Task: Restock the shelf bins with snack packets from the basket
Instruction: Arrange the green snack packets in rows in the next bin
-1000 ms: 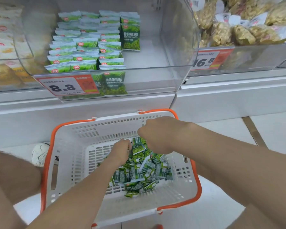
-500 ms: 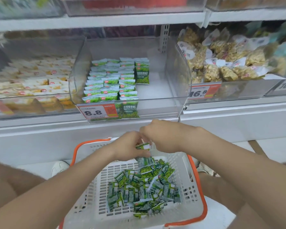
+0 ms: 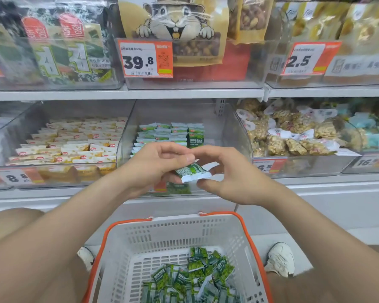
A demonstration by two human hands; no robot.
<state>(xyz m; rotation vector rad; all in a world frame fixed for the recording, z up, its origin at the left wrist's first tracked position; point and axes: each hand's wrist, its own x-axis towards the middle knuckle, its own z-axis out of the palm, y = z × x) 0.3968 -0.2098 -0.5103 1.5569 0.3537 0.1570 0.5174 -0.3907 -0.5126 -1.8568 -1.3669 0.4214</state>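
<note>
My left hand point(image 3: 155, 166) and my right hand point(image 3: 232, 176) meet in front of the middle shelf bin and together pinch one green snack packet point(image 3: 193, 172), held flat between them. Behind the hands, the clear bin point(image 3: 239, 132) holds neat rows of the same green packets point(image 3: 169, 132) on its left side. Its right side is bare. Below, the white basket with an orange rim point(image 3: 175, 228) stands on the floor between my knees, with several loose green packets point(image 3: 195, 278) heaped in its bottom.
A bin of yellow-white packets point(image 3: 74, 147) sits to the left and a bin of nut clusters point(image 3: 293, 136) to the right. The upper shelf point(image 3: 184, 92) carries large bags and orange price tags. My white shoes point(image 3: 280, 259) flank the basket.
Both hands rose out of the basket to bin height with a green packet. My view tilted upward, bringing the upper shelf into sight.
</note>
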